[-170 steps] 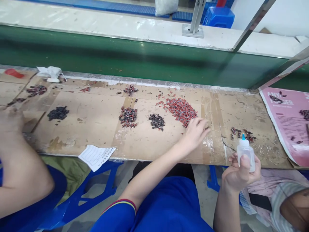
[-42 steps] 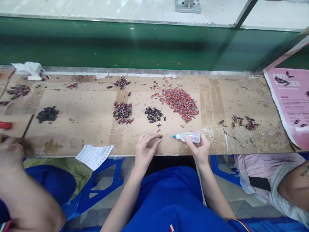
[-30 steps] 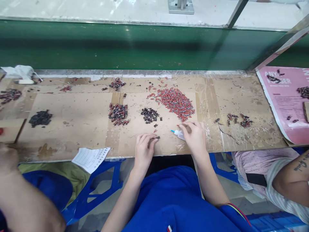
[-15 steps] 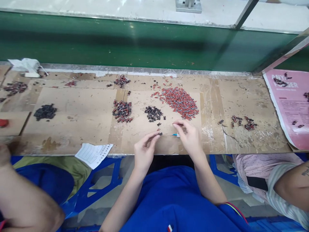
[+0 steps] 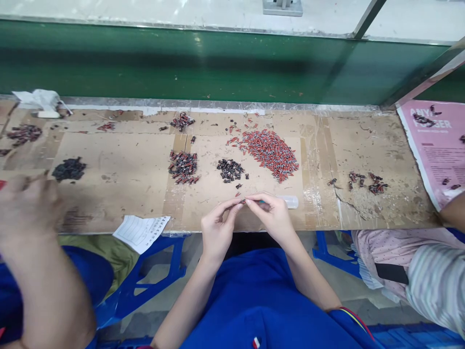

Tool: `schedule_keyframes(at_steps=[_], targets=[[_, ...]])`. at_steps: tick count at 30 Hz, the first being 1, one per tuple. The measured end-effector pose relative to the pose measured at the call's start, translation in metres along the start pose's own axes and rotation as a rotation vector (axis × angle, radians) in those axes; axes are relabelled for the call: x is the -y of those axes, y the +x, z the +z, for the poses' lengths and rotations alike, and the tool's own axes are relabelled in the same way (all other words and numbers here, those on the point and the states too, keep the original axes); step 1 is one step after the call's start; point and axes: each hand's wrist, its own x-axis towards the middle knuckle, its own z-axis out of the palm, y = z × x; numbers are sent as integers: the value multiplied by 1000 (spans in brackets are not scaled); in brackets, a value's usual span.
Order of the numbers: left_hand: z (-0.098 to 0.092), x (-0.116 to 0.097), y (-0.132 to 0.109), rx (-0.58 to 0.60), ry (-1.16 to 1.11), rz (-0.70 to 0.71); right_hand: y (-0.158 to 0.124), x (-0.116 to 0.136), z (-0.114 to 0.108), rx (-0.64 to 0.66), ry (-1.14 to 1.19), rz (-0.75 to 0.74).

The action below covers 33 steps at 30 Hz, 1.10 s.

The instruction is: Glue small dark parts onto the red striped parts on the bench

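My left hand [image 5: 219,224] is closed, thumb and forefinger pinching a small black part [image 5: 243,200]. My right hand [image 5: 271,213] is closed too, its fingertips meeting the left ones at that part. Whatever the right fingers pinch is too small and covered to make out. Just beyond my hands lie a heap of small black parts [image 5: 230,170] and, farther right, a large heap of red-and-silver pieces [image 5: 272,152]. Left of these is a pile of joined red-and-black pieces [image 5: 183,166]. A clear cylinder [image 5: 289,201] lies beside my right hand, partly hidden by it.
Cardboard [image 5: 138,184] covers the bench under a green panel [image 5: 174,68]. A paper slip [image 5: 141,232] overhangs the front edge. A co-worker's hand [image 5: 29,203] is at left near another black heap [image 5: 69,168]; another person's arm [image 5: 452,211] is at right by a pink sheet [image 5: 428,150].
My right hand has moved left and toward me, joining my left hand at the black part. The clear cylinder shows more. The left co-worker's hand has come over the bench.
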Motion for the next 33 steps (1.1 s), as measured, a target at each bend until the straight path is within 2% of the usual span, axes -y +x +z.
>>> schedule_keyframes(at_steps=[3,8,17,28,31,33], targets=[[0,-1,1,7,-11,-3,-2,0,1,1,-30,25],[2,-8,4,11,-93,-55,-5,1,1,-44,-92,-17],[1,-16,5,61,-147,-131,-4,3,1,4,-89,-50],[1,-12,8,58,-197,-172,-6,0,6,24,-106,-135],[-1,-13,9,84,-195,-170,-6,1,-1,69,-148,-173],[-6,-12,15,87,-151,-148,-7,4,-12,66,-275,-238]])
